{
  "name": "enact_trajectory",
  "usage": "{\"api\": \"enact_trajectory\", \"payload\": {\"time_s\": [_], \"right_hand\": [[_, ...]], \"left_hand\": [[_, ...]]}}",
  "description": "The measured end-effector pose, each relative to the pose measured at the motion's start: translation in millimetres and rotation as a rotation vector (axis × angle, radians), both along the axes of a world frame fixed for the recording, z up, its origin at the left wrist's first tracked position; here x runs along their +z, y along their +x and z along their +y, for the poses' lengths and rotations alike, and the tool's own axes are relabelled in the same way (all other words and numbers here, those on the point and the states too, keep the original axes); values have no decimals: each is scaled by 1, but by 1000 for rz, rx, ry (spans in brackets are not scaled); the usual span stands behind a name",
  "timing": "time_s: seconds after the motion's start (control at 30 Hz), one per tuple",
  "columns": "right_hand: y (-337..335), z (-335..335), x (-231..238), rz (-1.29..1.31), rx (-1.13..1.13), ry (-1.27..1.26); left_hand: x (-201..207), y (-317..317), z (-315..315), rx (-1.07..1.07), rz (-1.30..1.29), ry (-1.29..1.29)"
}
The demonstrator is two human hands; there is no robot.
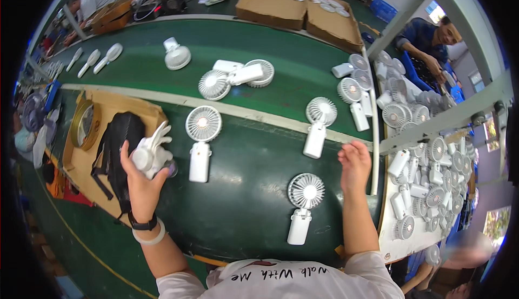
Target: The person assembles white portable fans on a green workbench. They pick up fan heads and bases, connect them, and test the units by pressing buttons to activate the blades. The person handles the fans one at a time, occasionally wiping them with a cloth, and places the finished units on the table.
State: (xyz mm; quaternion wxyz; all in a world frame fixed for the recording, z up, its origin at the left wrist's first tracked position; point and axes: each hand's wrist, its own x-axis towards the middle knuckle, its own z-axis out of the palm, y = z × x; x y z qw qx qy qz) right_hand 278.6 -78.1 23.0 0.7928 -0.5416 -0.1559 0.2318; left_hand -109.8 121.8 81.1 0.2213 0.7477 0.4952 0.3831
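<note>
My left hand (141, 186) is closed around a white piece (153, 154) with a round disc and several finger-like prongs; its exact kind is unclear. Above the bench, my right hand (355, 164) is raised with loosely curled fingers and nothing visible in them. Nearest to it lies a white handheld fan (315, 141), its head across the pale divider strip. Another handheld fan (299, 227) is closer to me, head pointing away. To the right of my left hand, a third handheld fan (199, 161) rests on the green bench (246, 191).
At left, a cardboard tray (116, 101) holds a black bag (120, 147) and a gold ring-shaped tin (85, 125). More fans (238, 75) lie on the green belt (292, 61) beyond the strip. Piled fans (427, 177) cover a side table at right. Metal posts and co-workers surround the bench.
</note>
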Motion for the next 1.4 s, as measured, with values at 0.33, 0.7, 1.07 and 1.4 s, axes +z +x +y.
{"api": "enact_trajectory", "payload": {"time_s": [0.33, 0.7, 1.07, 1.4], "right_hand": [[-18, 21, 6, -196, 436, 80], [0, -1, 46, -588, 506, -238], [39, -31, -18, -295, 64, -260], [26, -21, -4, -214, 74, -221]], "left_hand": [[37, 71, -42, 15, -372, 321], [23, 265, -58, -1522, -337, -458], [-59, 314, -62, -667, 505, -45], [-66, 318, -45, -743, 164, -176]]}}
